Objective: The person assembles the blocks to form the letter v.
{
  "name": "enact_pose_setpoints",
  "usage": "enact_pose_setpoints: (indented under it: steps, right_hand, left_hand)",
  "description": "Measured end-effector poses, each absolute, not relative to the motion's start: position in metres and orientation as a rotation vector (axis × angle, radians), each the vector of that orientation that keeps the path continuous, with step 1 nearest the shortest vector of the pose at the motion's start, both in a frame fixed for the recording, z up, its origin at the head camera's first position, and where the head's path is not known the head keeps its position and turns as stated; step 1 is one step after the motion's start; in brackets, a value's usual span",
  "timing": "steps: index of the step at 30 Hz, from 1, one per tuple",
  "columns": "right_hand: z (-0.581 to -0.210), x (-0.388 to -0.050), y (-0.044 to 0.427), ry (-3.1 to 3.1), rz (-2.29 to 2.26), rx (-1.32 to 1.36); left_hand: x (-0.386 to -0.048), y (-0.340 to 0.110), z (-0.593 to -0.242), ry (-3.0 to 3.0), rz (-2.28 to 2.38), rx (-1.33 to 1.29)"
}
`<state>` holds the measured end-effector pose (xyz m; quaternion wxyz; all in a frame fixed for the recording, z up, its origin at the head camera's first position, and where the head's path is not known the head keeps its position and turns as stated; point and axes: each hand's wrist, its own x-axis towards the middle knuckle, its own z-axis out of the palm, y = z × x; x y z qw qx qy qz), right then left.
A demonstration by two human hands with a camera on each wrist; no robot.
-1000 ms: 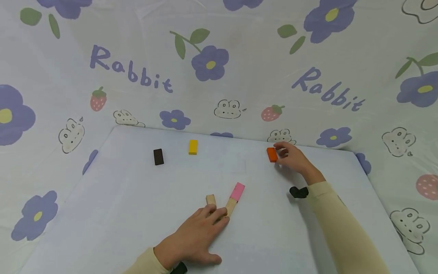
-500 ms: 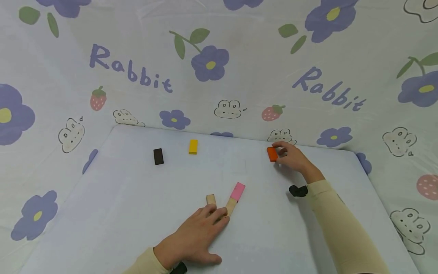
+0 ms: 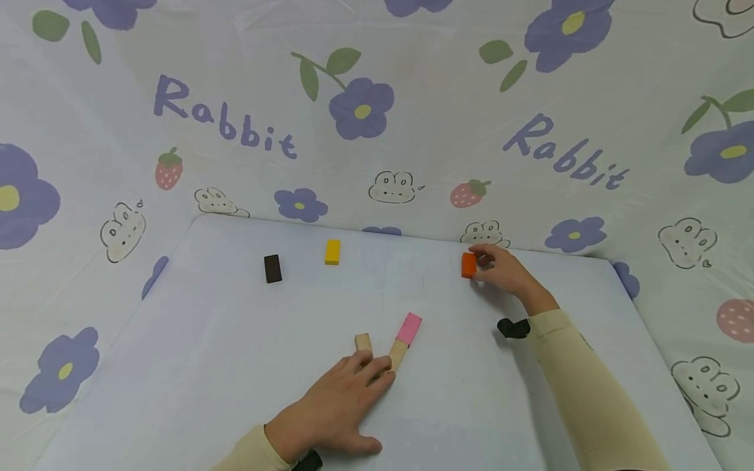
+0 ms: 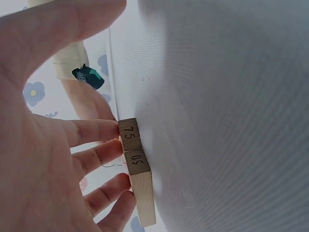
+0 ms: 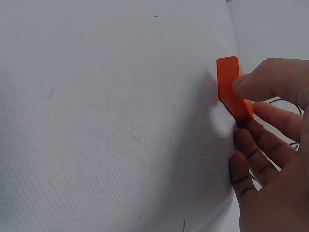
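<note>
Near the back right of the table, my right hand (image 3: 508, 272) pinches an orange block (image 3: 468, 265). In the right wrist view the thumb (image 5: 260, 87) presses on the face of that block, with other fingers behind it. My left hand (image 3: 341, 402) lies over bare wooden blocks (image 3: 363, 343) with its fingers stretched out, and the fingertips touch them. Two wooden end faces marked 75 (image 4: 129, 134) and 50 (image 4: 137, 161) show in the left wrist view. A pink block (image 3: 409, 329) adjoins the end of one wooden block (image 3: 397, 355). The hand partly hides the wooden blocks.
A black block (image 3: 273, 269) and a yellow block (image 3: 332, 252) lie apart towards the back left of the white table (image 3: 194, 366). A patterned cloth (image 3: 436, 131) rises behind the table's back edge. Black wrist-worn devices (image 3: 514, 329) sit under the sleeves.
The orange block has turned slightly and shifted a little to the right under my right fingers. My left hand and the other blocks have stayed in place.
</note>
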<state>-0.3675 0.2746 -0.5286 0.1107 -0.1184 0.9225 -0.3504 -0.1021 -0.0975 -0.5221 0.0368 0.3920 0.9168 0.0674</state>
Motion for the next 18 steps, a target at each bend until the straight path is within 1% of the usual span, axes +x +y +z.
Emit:
enact_pose_setpoints:
  steps: [18]
  right_hand:
    - [-0.5302, -0.3624, 0.2730, 2.718, -1.069, -0.293]
  left_hand:
    - [-0.1026, -0.0974, -0.5219, 2.817, 0.198, 1.198]
